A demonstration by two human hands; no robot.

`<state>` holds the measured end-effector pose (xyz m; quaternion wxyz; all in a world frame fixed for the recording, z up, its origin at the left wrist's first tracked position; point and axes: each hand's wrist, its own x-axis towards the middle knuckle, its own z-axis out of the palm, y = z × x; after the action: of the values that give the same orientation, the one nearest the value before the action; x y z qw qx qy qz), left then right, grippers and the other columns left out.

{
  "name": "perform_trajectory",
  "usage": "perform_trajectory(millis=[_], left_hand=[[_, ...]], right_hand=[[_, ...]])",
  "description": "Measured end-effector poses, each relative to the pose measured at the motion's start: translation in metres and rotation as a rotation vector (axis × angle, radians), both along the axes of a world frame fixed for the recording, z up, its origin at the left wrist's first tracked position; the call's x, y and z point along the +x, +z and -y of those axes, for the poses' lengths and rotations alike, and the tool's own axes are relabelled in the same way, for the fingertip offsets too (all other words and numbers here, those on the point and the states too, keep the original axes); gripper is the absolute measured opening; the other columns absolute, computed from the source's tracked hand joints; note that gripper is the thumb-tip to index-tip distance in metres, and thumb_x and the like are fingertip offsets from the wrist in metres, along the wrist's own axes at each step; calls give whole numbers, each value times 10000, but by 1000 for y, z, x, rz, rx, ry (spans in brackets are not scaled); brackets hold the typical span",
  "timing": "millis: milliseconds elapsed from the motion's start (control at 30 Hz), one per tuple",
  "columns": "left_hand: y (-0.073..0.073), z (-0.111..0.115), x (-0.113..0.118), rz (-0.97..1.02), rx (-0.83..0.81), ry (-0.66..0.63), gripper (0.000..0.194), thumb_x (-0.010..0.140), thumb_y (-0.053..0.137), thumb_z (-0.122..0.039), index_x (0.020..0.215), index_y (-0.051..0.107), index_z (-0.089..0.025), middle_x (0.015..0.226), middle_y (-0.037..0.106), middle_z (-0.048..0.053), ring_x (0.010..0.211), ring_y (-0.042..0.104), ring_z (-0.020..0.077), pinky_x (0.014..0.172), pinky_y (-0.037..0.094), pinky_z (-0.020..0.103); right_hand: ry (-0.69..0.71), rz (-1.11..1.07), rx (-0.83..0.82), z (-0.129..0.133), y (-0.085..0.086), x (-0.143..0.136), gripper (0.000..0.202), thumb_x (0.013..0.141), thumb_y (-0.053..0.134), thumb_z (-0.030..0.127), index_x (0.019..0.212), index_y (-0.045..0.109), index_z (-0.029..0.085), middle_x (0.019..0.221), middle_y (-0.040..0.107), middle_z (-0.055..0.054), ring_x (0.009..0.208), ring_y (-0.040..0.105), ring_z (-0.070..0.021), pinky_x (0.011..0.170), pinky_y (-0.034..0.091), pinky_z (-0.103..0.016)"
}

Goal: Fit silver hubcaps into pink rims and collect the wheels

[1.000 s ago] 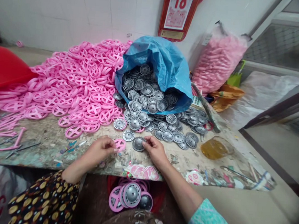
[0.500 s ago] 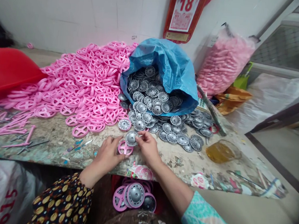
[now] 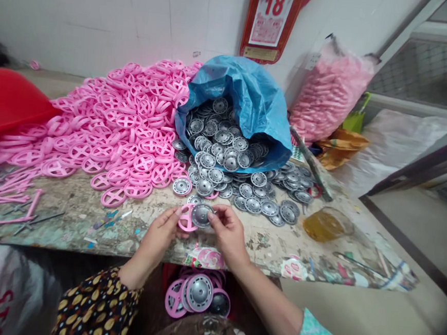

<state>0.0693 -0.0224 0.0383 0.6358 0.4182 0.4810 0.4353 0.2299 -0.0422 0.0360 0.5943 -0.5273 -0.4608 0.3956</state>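
My left hand [image 3: 161,235] pinches a pink spoked wheel [image 3: 185,218] by its left side, just over the table's front part. Between the thumb and fingers of my right hand [image 3: 229,233] is a grey disc [image 3: 201,216], which overlaps the right side of that wheel. Behind them a loose grey disc [image 3: 195,199] lies on the table, and a pink wheel with a grey disc in it [image 3: 182,186] rests near the pile. Grey discs [image 3: 230,161] spill from a blue bag [image 3: 259,103]. A heap of pink wheels [image 3: 130,114] lies to its left.
Below the table edge [image 3: 124,247] several wheels with grey discs [image 3: 199,292] are gathered. A cup of yellow liquid [image 3: 325,224] stands at right. Pink rods [image 3: 4,195] and a red scoop-like container [image 3: 12,102] are at left. A stick [image 3: 311,164] lies beyond the discs.
The pink wheel is now raised and turned toward the grey disc, which has moved from above it to its right side. A loose grey disc shows behind my hands. The view has shifted slightly.
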Motion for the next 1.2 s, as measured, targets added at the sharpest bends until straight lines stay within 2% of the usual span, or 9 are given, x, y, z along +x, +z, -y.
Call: perform_trajectory(millis=[167, 267, 333, 467, 633, 767, 900, 1033, 1200], left_hand=[[8, 21, 13, 280, -92, -24, 388, 685, 739, -378, 965, 594, -150, 844, 657, 34, 666, 608, 128, 593, 524, 245], [12, 29, 12, 308, -105, -46, 332, 712, 727, -334, 957, 594, -156, 845, 651, 29, 664, 600, 119, 574, 519, 230], [15, 32, 11, 333, -127, -61, 303, 732, 711, -325, 957, 591, -162, 851, 648, 28, 677, 602, 121, 585, 522, 234], [17, 38, 12, 325, -128, -79, 280, 729, 712, -321, 927, 598, -161, 828, 639, 16, 640, 585, 109, 563, 521, 234], [10, 43, 19, 274, -111, -43, 297, 700, 719, -353, 882, 606, -149, 759, 621, 6, 577, 556, 109, 465, 490, 216], [6, 45, 20, 220, -133, -79, 337, 713, 694, -391, 938, 597, -159, 830, 634, 22, 640, 576, 131, 502, 502, 239], [3, 39, 8, -1, -55, -173, 404, 723, 666, -423, 1020, 604, -156, 814, 637, 32, 681, 582, 146, 581, 498, 259], [-8, 16, -13, -389, 211, -42, 394, 786, 572, -417, 1102, 607, -185, 775, 619, 20, 666, 563, 149, 605, 466, 263], [-14, -34, -24, -870, 581, 110, 272, 829, 498, -312, 1004, 674, -200, 922, 623, 52, 758, 579, 174, 717, 469, 307]], right_hand=[[65, 370, 132, 18, 10, -10, 115, 840, 558, 270, 899, 606, 184, 833, 529, -21, 756, 508, -148, 685, 413, -259], [72, 420, 122, 24, 18, -5, 311, 802, 608, 256, 1099, 546, 188, 925, 528, -36, 785, 511, -153, 705, 424, -265], [167, 412, 72, 25, 25, 0, 374, 795, 616, 248, 1155, 527, 200, 927, 552, -30, 789, 519, -152, 716, 425, -266], [344, 324, -27, 26, 34, 4, 186, 799, 588, 237, 981, 606, 203, 872, 588, -13, 795, 530, -149, 715, 419, -258], [260, 20, -190, 30, 28, -6, 142, 696, 620, 244, 813, 564, 184, 633, 487, 47, 594, 438, -113, 554, 361, -221], [232, -23, -221, 30, 15, -6, 177, 662, 636, 259, 805, 565, 180, 608, 456, 57, 574, 409, -108, 538, 335, -218], [435, 65, -315, 36, 11, 11, 186, 683, 632, 220, 859, 582, 186, 663, 511, 42, 607, 460, -118, 571, 362, -228], [677, 518, -289, 48, 21, 30, 156, 694, 679, 172, 845, 671, 211, 757, 567, 13, 711, 522, -143, 650, 383, -245], [467, 707, -187, 45, 28, 46, 237, 836, 587, 262, 1050, 665, 198, 894, 603, -51, 794, 567, -167, 734, 420, -279]])
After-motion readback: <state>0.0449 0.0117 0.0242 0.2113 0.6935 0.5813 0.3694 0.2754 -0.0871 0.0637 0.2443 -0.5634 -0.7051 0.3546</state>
